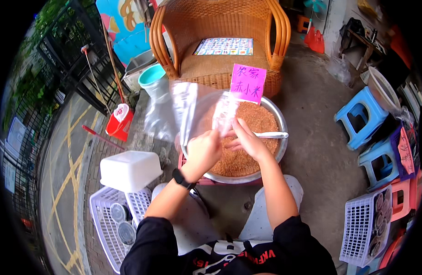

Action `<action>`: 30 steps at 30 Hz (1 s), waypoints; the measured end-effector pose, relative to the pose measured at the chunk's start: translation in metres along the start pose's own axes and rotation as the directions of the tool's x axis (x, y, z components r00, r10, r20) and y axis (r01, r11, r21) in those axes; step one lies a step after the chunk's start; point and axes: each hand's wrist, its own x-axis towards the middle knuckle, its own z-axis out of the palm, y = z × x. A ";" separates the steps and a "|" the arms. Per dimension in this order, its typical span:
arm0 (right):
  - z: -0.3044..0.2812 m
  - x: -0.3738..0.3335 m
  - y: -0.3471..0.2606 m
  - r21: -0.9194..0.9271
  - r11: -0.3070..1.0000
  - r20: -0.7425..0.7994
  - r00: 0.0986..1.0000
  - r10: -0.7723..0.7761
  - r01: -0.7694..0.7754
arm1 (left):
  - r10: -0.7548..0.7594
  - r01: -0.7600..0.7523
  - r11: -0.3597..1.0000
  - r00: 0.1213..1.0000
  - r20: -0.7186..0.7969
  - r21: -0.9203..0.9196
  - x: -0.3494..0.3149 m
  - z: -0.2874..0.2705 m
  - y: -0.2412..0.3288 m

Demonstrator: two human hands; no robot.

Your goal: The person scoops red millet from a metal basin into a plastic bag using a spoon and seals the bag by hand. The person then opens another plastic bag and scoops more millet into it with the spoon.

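Observation:
A wide metal basin point(280, 158) full of reddish-brown grain point(254, 165) stands before me. Over its left part my left hand point(205, 150), a dark watch on its wrist, is closed on a clear plastic bag point(186, 112) that spreads out upward and is blurred by motion. My right hand point(248, 141) is beside it above the grain, fingers stretched and apart, close to the bag's right side; whether it touches the bag I cannot tell. A white-handled scoop point(273, 135) rests across the basin's right side, its other end hidden. A pink handwritten card point(248, 85) stands at the far rim.
Beyond the basin is a wicker armchair point(220, 64) with a printed sheet point(224, 46). To the left are a white tub point(130, 170), a lavender basket point(111, 233) with round-lidded containers, and a red mop bucket point(119, 123). Blue stools point(362, 114) and another basket point(360, 224) line the right.

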 end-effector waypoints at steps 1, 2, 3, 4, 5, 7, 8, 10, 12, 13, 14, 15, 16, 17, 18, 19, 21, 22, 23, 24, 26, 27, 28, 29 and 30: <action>0.002 -0.007 0.003 0.017 1.000 -0.023 1.000 0.007 -0.007 | 0.005 -0.005 1.000 0.999 0.053 0.008 0.001 0.010 0.004; -0.014 0.010 0.015 -0.014 0.998 -0.050 0.997 0.055 -0.056 | 0.012 -0.014 1.000 0.994 0.108 0.014 0.002 0.019 0.007; -0.016 0.010 0.024 -0.026 0.997 -0.103 0.993 0.065 -0.068 | 0.090 -0.091 0.996 0.994 0.059 0.009 0.002 0.029 0.005; -0.020 0.011 0.028 -0.042 0.996 -0.158 0.985 0.068 -0.075 | 0.076 -0.076 0.997 0.993 0.093 0.000 -0.002 0.031 0.008; -0.037 0.021 0.037 -0.067 0.994 -0.175 0.982 0.069 -0.082 | 0.129 -0.133 0.991 0.972 0.197 0.008 0.005 0.033 0.010; -0.040 0.024 0.047 -0.107 0.992 -0.247 0.968 0.039 -0.067 | 0.168 -0.181 0.983 0.937 0.306 0.014 0.020 0.035 0.002; -0.051 0.026 0.042 -0.239 0.962 -0.197 0.977 0.085 -0.132 | 0.139 -0.089 0.986 0.908 0.394 -0.143 0.023 0.038 -0.004; -0.054 0.028 0.044 -0.270 0.948 -0.192 0.975 0.116 -0.166 | 0.129 0.014 0.958 0.871 0.474 -0.286 0.035 0.047 -0.017; -0.052 0.026 0.042 -0.286 0.947 -0.206 0.975 0.087 -0.145 | -0.012 0.404 0.598 0.868 0.496 -0.692 0.046 0.052 -0.025; -0.051 0.024 0.041 -0.300 0.945 -0.221 0.973 0.061 -0.128 | 0.030 0.391 0.579 0.867 0.498 -0.716 0.047 0.053 -0.024; -0.050 0.024 0.041 -0.302 0.945 -0.227 0.972 0.059 -0.128 | 0.037 0.386 0.577 0.868 0.495 -0.720 0.049 0.054 -0.024; -0.049 0.025 0.040 -0.355 0.932 -0.211 0.978 0.000 -0.077 | -0.039 0.450 0.492 0.866 0.498 -0.745 0.053 0.057 -0.023; -0.047 0.026 0.040 -0.407 0.913 -0.190 0.980 -0.058 -0.025 | -0.114 0.505 0.399 0.856 0.504 -0.766 0.056 0.059 -0.022; -0.043 0.022 0.042 -0.595 0.796 -0.146 0.958 -0.247 0.114 | -0.147 0.509 0.388 0.857 0.493 -0.769 0.046 0.068 -0.022; -0.041 0.021 0.039 -0.599 0.798 -0.156 0.969 -0.193 0.063 | -0.157 0.516 0.401 0.853 0.498 -0.757 0.040 0.062 -0.018; -0.039 0.020 0.035 -0.596 0.800 -0.130 0.975 -0.182 0.070 | -0.159 0.501 0.379 0.864 0.478 -0.778 0.038 0.064 -0.019; -0.038 0.021 0.030 -0.595 0.800 -0.109 0.979 -0.174 0.076 | -0.157 0.481 0.356 0.876 0.456 -0.801 0.037 0.064 -0.019; -0.036 0.020 0.029 -0.613 0.783 -0.088 0.976 -0.198 0.104 | -0.167 0.447 0.386 0.894 0.415 -0.807 0.038 0.060 -0.017; -0.034 0.020 0.029 -0.631 0.765 -0.065 0.973 -0.221 0.131 | -0.176 0.413 0.416 0.911 0.373 -0.810 0.038 0.059 -0.015; -0.030 0.021 0.027 -0.642 0.757 -0.055 0.977 -0.208 0.125 | -0.176 0.407 0.418 0.913 0.367 -0.812 0.038 0.059 -0.017; -0.021 0.023 0.021 -0.674 0.732 -0.096 0.971 -0.218 0.098 | -0.215 0.368 0.400 0.928 0.304 -0.840 0.039 0.063 -0.023; -0.018 0.023 0.018 -0.675 0.731 -0.095 0.972 -0.216 0.097 | -0.215 0.372 0.392 0.926 0.309 -0.841 0.040 0.059 -0.022; -0.015 0.023 0.016 -0.659 0.744 -0.092 0.969 -0.228 0.113 | -0.217 0.373 0.390 0.926 0.310 -0.842 0.041 0.057 -0.022; -0.014 0.024 0.015 -0.642 0.756 -0.089 0.967 -0.240 0.128 | -0.226 0.343 0.392 0.935 0.272 -0.853 0.042 0.056 -0.023; -0.016 0.025 0.016 -0.643 0.756 -0.092 0.967 -0.237 0.125 | -0.231 0.312 0.395 0.944 0.235 -0.864 0.044 0.053 -0.022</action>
